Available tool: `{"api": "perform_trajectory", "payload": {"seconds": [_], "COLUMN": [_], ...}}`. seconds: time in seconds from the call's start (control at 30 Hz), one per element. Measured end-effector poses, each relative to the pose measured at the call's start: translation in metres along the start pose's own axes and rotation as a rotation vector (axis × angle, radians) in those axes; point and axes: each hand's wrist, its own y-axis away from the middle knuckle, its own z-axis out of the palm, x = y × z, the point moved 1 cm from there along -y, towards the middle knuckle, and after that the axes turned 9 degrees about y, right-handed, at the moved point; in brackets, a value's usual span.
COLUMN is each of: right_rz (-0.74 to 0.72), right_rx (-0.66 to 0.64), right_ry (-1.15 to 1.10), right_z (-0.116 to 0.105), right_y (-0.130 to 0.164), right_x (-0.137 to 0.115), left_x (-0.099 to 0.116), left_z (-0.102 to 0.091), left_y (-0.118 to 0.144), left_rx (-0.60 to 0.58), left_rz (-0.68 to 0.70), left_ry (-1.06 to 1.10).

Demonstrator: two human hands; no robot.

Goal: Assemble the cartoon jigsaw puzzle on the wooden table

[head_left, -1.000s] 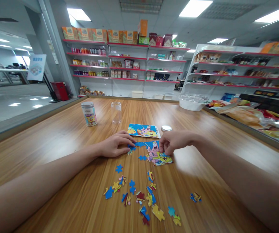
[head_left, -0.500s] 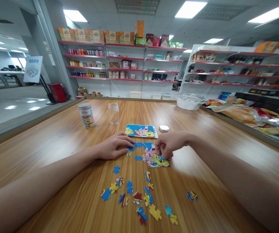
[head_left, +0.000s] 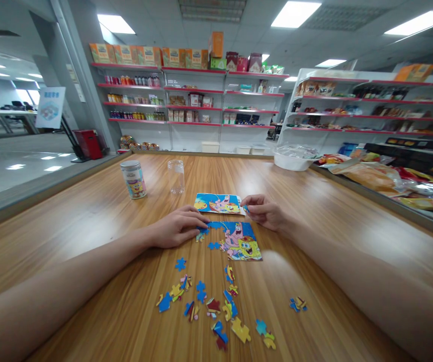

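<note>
Shop floor with stocked shelves behind; long wooden table [head_left: 88, 226] in front. Half-built puzzle [head_left: 239, 241] sits mid-table, right part joined, left edge ragged. Left hand [head_left: 176, 229] lies flat at the puzzle's left edge, fingers on a blue piece [head_left: 202, 232]. Right hand [head_left: 263, 210] hovers just behind the puzzle, pinching a small blue piece beside the reference picture [head_left: 218, 203]. Loose pieces [head_left: 216, 301] — roughly two dozen — lie scattered nearer the person. Judged about a third done.
</note>
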Motion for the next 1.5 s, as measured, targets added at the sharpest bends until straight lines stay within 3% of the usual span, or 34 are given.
{"api": "perform_trajectory", "payload": {"seconds": [0.23, 0.33, 0.5, 0.57, 0.67, 0.87, 1.13, 1.3, 1.5], "right_rz": [-0.168, -0.274, -0.524, -0.604, -0.607, -0.579, -0.633, -0.681, -0.715], "right_rx": [0.211, 0.236, 0.025, -0.071, -0.174, -0.194, -0.18, -0.164, -0.252], "right_ry": [0.098, 0.289, 0.765, 0.861, 0.939, 0.966, 1.006, 0.988, 0.938], "right_z": [0.008, 0.012, 0.04, 0.05, 0.055, 0.052, 0.058, 0.071, 0.103], "right_y": [0.003, 0.008, 0.024, 0.028, 0.027, 0.024, 0.029, 0.035, 0.044], "right_x": [0.005, 0.003, -0.009, -0.012, -0.01, -0.009, -0.013, -0.02, -0.022], "left_x": [0.002, 0.014, 0.041, 0.046, 0.046, 0.047, 0.067, 0.058, 0.043], "left_z": [-0.001, 0.0, 0.006, 0.007, 0.006, 0.003, 0.005, -0.01, -0.026], "left_y": [-0.001, -0.004, -0.012, -0.014, -0.013, -0.012, -0.022, -0.021, -0.013], "left_rx": [0.009, 0.042, -0.046, -0.075, -0.069, -0.168, -0.287, -0.308, -0.595], "left_rz": [0.013, 0.065, 0.152, 0.167, 0.161, 0.099, 0.095, -0.14, -0.625], "left_ry": [-0.022, -0.062, -0.118, -0.105, -0.033, 0.144, 0.402, 0.504, 0.368]}}
